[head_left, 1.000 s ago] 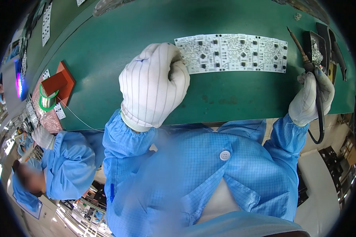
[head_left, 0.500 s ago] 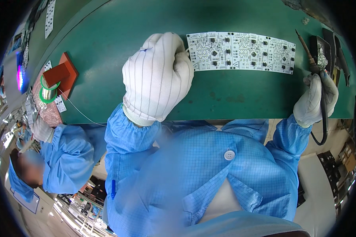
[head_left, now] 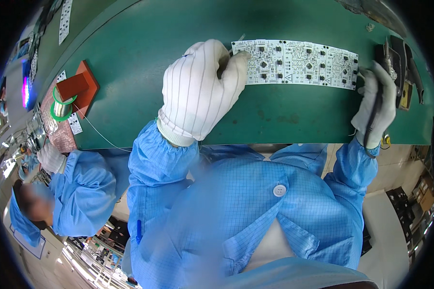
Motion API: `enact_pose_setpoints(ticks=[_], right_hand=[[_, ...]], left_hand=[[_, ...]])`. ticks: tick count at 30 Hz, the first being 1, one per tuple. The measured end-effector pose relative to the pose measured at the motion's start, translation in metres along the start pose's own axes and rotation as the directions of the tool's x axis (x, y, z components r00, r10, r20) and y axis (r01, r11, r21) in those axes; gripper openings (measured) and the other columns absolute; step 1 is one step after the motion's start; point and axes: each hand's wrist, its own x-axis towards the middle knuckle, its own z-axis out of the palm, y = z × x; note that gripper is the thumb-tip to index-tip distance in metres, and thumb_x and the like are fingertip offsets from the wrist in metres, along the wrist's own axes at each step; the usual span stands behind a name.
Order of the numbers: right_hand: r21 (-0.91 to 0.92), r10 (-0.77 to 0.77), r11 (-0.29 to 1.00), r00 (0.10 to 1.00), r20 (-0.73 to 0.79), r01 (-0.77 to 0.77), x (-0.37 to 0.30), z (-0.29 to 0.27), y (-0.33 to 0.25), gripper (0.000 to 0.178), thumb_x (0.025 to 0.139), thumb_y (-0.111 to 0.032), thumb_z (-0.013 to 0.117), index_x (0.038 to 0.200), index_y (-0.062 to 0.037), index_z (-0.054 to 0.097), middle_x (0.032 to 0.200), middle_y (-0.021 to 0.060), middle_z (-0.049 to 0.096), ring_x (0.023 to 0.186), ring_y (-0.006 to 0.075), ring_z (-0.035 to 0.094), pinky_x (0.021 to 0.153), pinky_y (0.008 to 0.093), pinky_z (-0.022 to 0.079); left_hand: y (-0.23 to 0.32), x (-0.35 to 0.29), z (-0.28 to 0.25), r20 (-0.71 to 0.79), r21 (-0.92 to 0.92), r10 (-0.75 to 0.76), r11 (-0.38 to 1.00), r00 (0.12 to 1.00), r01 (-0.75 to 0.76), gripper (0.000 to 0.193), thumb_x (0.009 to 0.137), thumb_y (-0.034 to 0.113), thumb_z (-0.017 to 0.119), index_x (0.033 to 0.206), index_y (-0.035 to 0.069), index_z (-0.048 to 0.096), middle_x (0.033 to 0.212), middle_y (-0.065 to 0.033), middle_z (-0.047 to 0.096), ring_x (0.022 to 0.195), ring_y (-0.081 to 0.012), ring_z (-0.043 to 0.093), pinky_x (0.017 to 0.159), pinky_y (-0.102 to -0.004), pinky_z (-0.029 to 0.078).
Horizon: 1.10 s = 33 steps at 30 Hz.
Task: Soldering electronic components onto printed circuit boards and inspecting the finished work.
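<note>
A white strip of joined circuit boards (head_left: 304,65) with small black parts lies on the green table. My left hand (head_left: 200,89), in a striped white glove, is at its left end, thumb over the board's edge and fingers curled beside it. A thin pale end (head_left: 242,37) sticks out past those fingers; I cannot make out what it is. My gloved right hand (head_left: 376,103) is closed round a soldering iron (head_left: 377,96) beside the strip's right end. The iron's dark cord runs down along the wrist, and the glove mostly hides its tip.
A dark iron stand (head_left: 405,62) stands at the right. On the left are a green-rimmed solder reel (head_left: 61,110) on a red-brown holder (head_left: 89,86), its wire trailing to the table edge, and a co-worker's gloved hand (head_left: 50,156). A small lump (head_left: 370,27) lies at the back right.
My right hand has moved left from beside the stand to the strip's right end, turning the iron. My left hand has shifted right, its thumb now over the strip's left end.
</note>
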Motion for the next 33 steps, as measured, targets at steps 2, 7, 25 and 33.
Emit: enact_pose_setpoints(ticks=[2, 7, 25, 33], right_hand=[[-0.181, -0.309, 0.928, 0.944, 0.114, 0.326, 0.003, 0.004, 0.001, 0.020, 0.089, -0.004, 0.064, 0.109, -0.0011, 0.062, 0.098, 0.0096, 0.068, 0.077, 0.0113, 0.062, 0.064, 0.0238, 0.049], [0.271, 0.066, 0.959, 0.995, 0.080, -0.085, -0.003, 0.006, 0.000, 0.030, 0.089, -0.006, 0.064, 0.117, -0.0026, 0.054, 0.102, 0.0106, 0.065, 0.082, 0.0149, 0.063, 0.069, 0.0266, 0.051], [0.437, 0.139, 0.885, 0.987, 0.076, -0.158, -0.001, 0.009, -0.002, 0.044, 0.084, -0.011, 0.068, 0.124, -0.0038, 0.049, 0.109, 0.0120, 0.062, 0.100, 0.0176, 0.059, 0.090, 0.0291, 0.046], [0.507, 0.147, 0.846, 0.986, 0.077, -0.166, -0.001, 0.015, -0.002, 0.045, 0.084, -0.010, 0.068, 0.124, -0.0042, 0.049, 0.108, 0.0113, 0.062, 0.100, 0.0166, 0.059, 0.087, 0.0276, 0.046]], left_hand=[[0.003, -0.001, -0.001, 0.055, -0.082, -0.136, 0.987, 0.989, 0.140, 0.021, 0.077, 0.015, 0.069, 0.077, 0.004, 0.051, 0.064, -0.0096, 0.054, 0.052, -0.0279, 0.054, 0.050, -0.0348, 0.046], [-0.002, 0.002, -0.005, 0.135, -0.350, -0.414, 0.830, 0.900, 0.434, 0.025, 0.077, 0.013, 0.071, 0.082, 0.003, 0.049, 0.066, -0.0073, 0.054, 0.055, -0.0209, 0.053, 0.053, -0.0302, 0.046], [-0.007, -0.004, -0.012, -0.068, -0.770, -0.384, 0.607, 0.921, 0.197, 0.033, 0.073, -0.011, 0.070, 0.083, 0.004, 0.042, 0.092, -0.0106, 0.062, 0.076, -0.0087, 0.052, 0.069, -0.0220, 0.047], [-0.012, -0.004, -0.013, -0.102, -0.745, -0.339, 0.649, 0.935, 0.153, 0.034, 0.072, -0.011, 0.071, 0.084, 0.005, 0.043, 0.093, -0.0105, 0.063, 0.075, -0.0077, 0.050, 0.068, -0.0214, 0.046]])
